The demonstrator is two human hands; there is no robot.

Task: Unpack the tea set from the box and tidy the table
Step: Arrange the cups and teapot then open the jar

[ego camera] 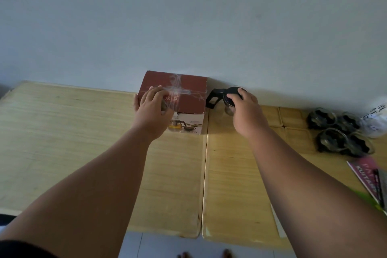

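A dark red tea set box point(188, 90), closed and taped on top, stands against the wall at the back of the table. My left hand point(151, 109) rests on its top left corner, fingers curled over the edge. Just right of the box stands a glass teapot point(227, 100) with a black lid and black handle. My right hand point(245, 107) grips the teapot by its lid from above. Several glass cups with black holders point(339, 132) sit in a cluster at the far right.
Two light wooden tables point(83, 132) are pushed together, with a seam right of the box. A white bag point(377, 119) lies beside the cups. A pink booklet point(365, 176) with a pen lies at the right edge. The wall runs directly behind.
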